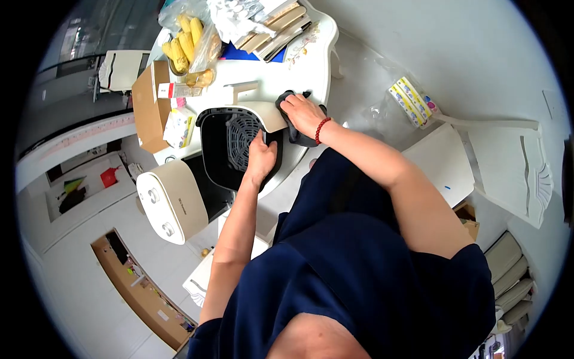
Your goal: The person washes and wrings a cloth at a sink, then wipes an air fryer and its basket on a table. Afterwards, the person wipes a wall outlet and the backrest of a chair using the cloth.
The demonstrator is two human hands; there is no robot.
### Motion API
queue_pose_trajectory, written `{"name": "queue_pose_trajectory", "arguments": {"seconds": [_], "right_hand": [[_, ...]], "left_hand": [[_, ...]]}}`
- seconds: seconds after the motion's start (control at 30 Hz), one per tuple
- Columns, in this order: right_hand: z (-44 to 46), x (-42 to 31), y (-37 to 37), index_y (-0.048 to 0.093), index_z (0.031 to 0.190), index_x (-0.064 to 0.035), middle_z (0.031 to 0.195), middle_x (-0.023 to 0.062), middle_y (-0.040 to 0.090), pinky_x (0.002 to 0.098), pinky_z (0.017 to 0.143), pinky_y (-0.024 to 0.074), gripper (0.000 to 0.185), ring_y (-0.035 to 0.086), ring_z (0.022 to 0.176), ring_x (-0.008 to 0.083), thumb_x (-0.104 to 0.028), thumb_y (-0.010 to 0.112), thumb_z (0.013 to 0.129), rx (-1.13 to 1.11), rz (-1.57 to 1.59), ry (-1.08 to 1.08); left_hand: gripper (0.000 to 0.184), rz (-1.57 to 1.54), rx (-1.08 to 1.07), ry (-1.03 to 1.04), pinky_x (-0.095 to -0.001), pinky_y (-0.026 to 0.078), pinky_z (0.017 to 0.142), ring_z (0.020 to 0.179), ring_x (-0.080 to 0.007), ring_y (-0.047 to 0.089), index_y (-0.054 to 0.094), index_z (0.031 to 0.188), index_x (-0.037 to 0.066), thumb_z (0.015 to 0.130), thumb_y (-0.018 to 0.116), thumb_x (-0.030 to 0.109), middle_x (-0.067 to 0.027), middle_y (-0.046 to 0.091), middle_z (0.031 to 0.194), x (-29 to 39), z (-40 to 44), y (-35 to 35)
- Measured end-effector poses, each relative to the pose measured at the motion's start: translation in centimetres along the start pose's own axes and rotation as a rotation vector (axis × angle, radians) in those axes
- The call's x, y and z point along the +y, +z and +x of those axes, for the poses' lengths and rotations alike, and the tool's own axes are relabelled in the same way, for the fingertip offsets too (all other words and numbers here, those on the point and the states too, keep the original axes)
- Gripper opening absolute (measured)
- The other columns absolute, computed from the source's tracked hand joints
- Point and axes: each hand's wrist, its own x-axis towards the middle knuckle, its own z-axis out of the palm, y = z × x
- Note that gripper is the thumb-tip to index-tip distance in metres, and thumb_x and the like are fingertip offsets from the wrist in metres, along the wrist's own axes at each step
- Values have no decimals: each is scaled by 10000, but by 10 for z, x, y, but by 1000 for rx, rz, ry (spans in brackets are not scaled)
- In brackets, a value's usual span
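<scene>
A black air fryer basket (221, 134) with a slotted grey plate (238, 143) inside and a cream front panel sits on the white table, its opening toward me. My left hand (261, 158) grips the basket's near right wall, fingers over the rim. To the right of the basket, my right hand (304, 113), with a red bead bracelet on the wrist, is closed on a dark grey cloth (299, 133). The cloth lies bunched against the basket's cream panel. The cream air fryer body (174, 200), with two knobs, stands left of the basket.
Corn cobs (184, 45) in plastic bags, a cardboard box (149, 107) and a tissue pack (179, 127) lie at the table's left. Books (278, 30) stack at the far end. A white chair (508, 161) stands at right, beside a yellow-patterned tissue bundle (411, 102).
</scene>
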Motion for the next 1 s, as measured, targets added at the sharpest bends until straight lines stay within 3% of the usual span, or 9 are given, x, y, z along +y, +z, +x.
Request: {"name": "queue_pose_trajectory", "arguments": {"seconds": [0.13, 0.23, 0.33, 0.53, 0.67, 0.73, 0.83, 0.9, 1.0], "right_hand": [[16, 21, -36, 642, 964, -84, 989, 133, 615, 403, 861, 504, 153, 597, 991, 308, -119, 536, 859, -2, -98, 151], [31, 8, -64, 668, 1065, -76, 1060, 148, 677, 350, 897, 479, 210, 631, 1015, 307, -176, 559, 915, 56, 582, 415], [19, -37, -49, 635, 1144, -77, 1196, 96, 637, 317, 943, 453, 232, 607, 1100, 230, -148, 512, 962, 30, 939, 65], [4, 7, -4, 615, 1142, -86, 1146, 121, 639, 417, 904, 481, 240, 602, 1048, 322, -157, 513, 937, 78, 403, 145], [24, 17, -10, 645, 1033, -55, 1020, 155, 667, 450, 844, 484, 195, 613, 978, 353, -158, 524, 919, -11, 173, 184], [29, 8, -13, 639, 1062, -36, 985, 155, 681, 442, 855, 482, 218, 620, 958, 362, -181, 548, 927, 34, 372, 408], [33, -19, -32, 629, 1138, -45, 1015, 110, 681, 295, 851, 480, 246, 628, 923, 181, -189, 525, 968, 125, 916, 463], [31, -49, -42, 617, 1171, -58, 1087, 69, 643, 266, 875, 457, 242, 566, 984, 101, -146, 504, 976, 13, 1168, 311], [33, -38, -20, 605, 1163, -58, 1007, 92, 664, 293, 854, 474, 235, 604, 918, 152, -150, 492, 978, 72, 947, 267]], "left_hand": [[427, 65, -58, -115, -357, 443, 947, 1075, -372, 610, 501, 1220, -125, 832, 566, 38, -284, 627, 1129, 14, -8, -5], [342, 142, -120, -58, -384, 454, 923, 1064, -411, 603, 538, 1157, -88, 840, 575, 36, -289, 630, 1082, 20, -9, -5], [316, 132, -227, 9, -345, 458, 918, 997, -268, 626, 563, 1178, -25, 865, 559, 17, -187, 662, 1084, 21, -9, -3], [344, 141, -291, 21, -358, 456, 925, 1065, -341, 619, 560, 1197, -14, 854, 573, -1, -224, 645, 1115, 20, -7, -17], [438, 83, -408, -102, -336, 373, 1047, 1205, -253, 538, 526, 1284, -9, 860, 623, 46, -159, 603, 1272, 26, -10, -33], [778, 29, -421, -134, -348, 321, 1101, 1304, -281, 448, 335, 1422, -58, 808, 751, 174, -211, 483, 1390, 29, -7, -40], [1122, -191, -217, -112, -360, 325, 1105, 1350, -332, 389, 93, 1490, -84, 734, 840, 275, -277, 367, 1449, 51, 1, -36], [952, -89, -145, -52, -361, 416, 1013, 1244, -316, 503, 220, 1443, -99, 764, 798, 235, -266, 482, 1351, 55, 13, -22], [713, 113, 25, -28, -362, 476, 912, 1020, -333, 639, 329, 1390, -56, 820, 683, 185, -262, 629, 1114, 35, 15, -3]]}}
